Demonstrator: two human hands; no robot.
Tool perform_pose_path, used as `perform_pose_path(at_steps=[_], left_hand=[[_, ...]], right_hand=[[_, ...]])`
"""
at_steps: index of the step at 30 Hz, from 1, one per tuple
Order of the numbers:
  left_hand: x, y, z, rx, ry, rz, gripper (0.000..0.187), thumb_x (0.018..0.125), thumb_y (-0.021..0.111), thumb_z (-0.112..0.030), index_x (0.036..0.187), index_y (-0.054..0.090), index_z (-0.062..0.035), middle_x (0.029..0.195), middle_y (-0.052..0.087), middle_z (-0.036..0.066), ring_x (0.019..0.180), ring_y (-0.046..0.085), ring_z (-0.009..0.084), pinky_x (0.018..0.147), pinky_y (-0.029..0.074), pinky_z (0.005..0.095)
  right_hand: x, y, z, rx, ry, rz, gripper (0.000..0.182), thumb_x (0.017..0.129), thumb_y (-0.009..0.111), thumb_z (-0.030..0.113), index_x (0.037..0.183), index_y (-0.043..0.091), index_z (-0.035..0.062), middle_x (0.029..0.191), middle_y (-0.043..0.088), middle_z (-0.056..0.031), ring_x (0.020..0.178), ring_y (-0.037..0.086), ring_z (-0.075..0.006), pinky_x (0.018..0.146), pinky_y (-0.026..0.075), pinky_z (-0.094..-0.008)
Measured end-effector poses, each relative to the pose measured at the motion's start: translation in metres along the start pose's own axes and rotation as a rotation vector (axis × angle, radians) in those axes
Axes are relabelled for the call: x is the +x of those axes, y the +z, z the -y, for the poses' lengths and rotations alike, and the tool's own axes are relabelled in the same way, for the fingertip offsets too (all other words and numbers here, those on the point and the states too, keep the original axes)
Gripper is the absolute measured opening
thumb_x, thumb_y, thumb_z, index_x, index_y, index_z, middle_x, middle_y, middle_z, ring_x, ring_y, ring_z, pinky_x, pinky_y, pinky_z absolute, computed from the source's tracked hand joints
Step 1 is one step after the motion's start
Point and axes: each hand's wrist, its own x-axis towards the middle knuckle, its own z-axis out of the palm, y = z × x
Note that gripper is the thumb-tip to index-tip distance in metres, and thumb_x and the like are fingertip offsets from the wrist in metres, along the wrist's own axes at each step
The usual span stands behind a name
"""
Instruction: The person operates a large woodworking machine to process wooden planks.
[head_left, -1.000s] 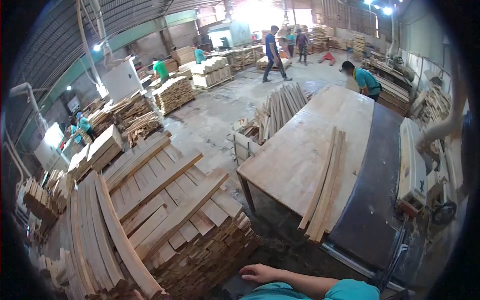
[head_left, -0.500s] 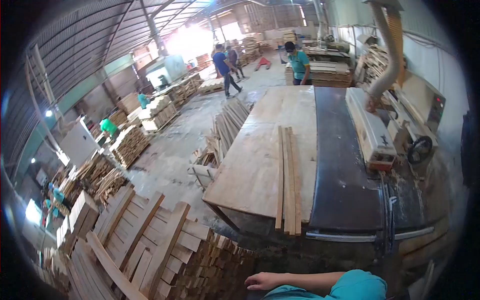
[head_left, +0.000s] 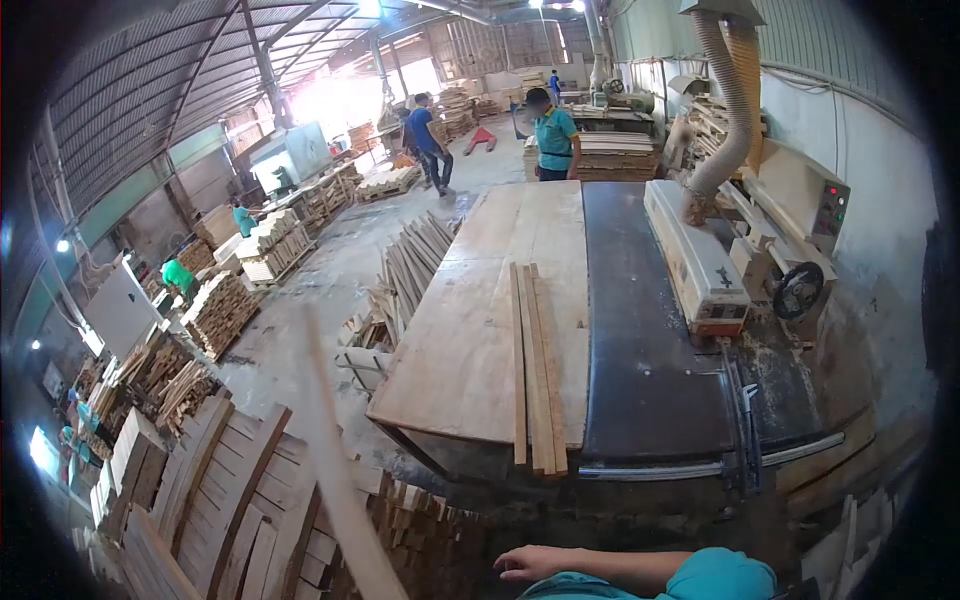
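Note:
At the bottom edge my right hand [head_left: 522,563] reaches across from a teal sleeve [head_left: 722,575], its fingers loosely bent and apart, with nothing seen in it. A long, pale wooden board [head_left: 343,460], smeared by motion, stands tilted over the stack of boards [head_left: 240,500] at lower left; its lower end runs out of the frame, so what holds it is hidden. My left hand is out of view. Several narrow wood strips [head_left: 540,370] lie lengthwise on the plywood table [head_left: 450,370], beyond my right hand.
Right of the plywood is a dark machine bed [head_left: 655,400] with a white-covered machine [head_left: 695,260], handwheel [head_left: 798,290] and duct hose [head_left: 725,140]. A person in teal [head_left: 553,140] stands at the table's far end. Leaning strips [head_left: 415,255] flank its left side.
The blurred board has come up into view over the stack. The whole view has shifted, moving the table and machine leftward. The person in teal has turned and stands more upright.

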Motion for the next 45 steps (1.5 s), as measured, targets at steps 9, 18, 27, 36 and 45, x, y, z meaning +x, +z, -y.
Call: perform_pose_path(at_steps=[9, 18, 27, 36, 45], left_hand=[[0.131, 0.089, 0.086, 0.285, -0.137, 0.047, 0.049, 0.089, 0.070, -0.017, 0.130, 0.055, 0.0037, 0.112, 0.068, 0.009, 0.098, 0.068, 0.0173, 0.083, 0.056, 0.0322], [0.335, 0.149, 0.170, 1.341, 0.090, 0.039, 0.078, 0.082, 0.077, -0.046, 0.130, 0.047, 0.0071, 0.121, 0.065, 0.034, 0.116, 0.064, 0.0444, 0.097, 0.052, 0.0491], [0.345, 0.151, 0.234, 0.761, 0.072, 0.128, 0.066, 0.102, 0.063, -0.036, 0.154, 0.037, -0.0039, 0.118, 0.069, 0.014, 0.101, 0.067, 0.0200, 0.090, 0.053, 0.0340], [0.174, 0.073, 0.149, 0.624, 0.018, 0.046, 0.045, 0.106, 0.059, -0.030, 0.143, 0.051, -0.0048, 0.116, 0.069, 0.010, 0.106, 0.065, 0.0168, 0.095, 0.052, 0.0347], [-0.138, 0.003, 0.009, 0.210, 0.671, -1.658, 0.019, 0.104, 0.060, -0.023, 0.107, 0.056, -0.0044, 0.088, 0.065, 0.006, 0.078, 0.064, 0.0161, 0.075, 0.056, 0.0325]], right_hand=[[-0.084, -0.017, -0.074, 0.130, 0.225, -0.377, 0.055, 0.102, 0.059, 0.044, 0.141, 0.057, 0.0053, 0.127, 0.068, -0.0197, 0.118, 0.065, -0.0325, 0.100, 0.052, -0.0422], [-0.144, -0.013, -0.117, 0.279, 0.464, -0.630, 0.051, 0.098, 0.066, 0.037, 0.136, 0.061, 0.0039, 0.124, 0.070, -0.0176, 0.116, 0.067, -0.0279, 0.102, 0.052, -0.0387], [-0.118, -0.043, -0.115, 0.193, 0.422, -0.655, 0.051, 0.097, 0.066, 0.035, 0.135, 0.061, 0.0021, 0.124, 0.070, -0.0187, 0.115, 0.068, -0.0310, 0.101, 0.052, -0.0398], [-0.016, -0.064, -0.103, 0.065, 0.209, -0.371, 0.035, 0.094, 0.070, 0.018, 0.124, 0.066, 0.0005, 0.102, 0.075, -0.0168, 0.094, 0.072, -0.0242, 0.084, 0.057, -0.0364], [0.110, -0.029, -0.091, -0.045, -0.015, 0.105, 0.036, 0.094, 0.073, 0.018, 0.124, 0.066, -0.0014, 0.111, 0.072, -0.0214, 0.100, 0.071, -0.0330, 0.087, 0.056, -0.0396]])
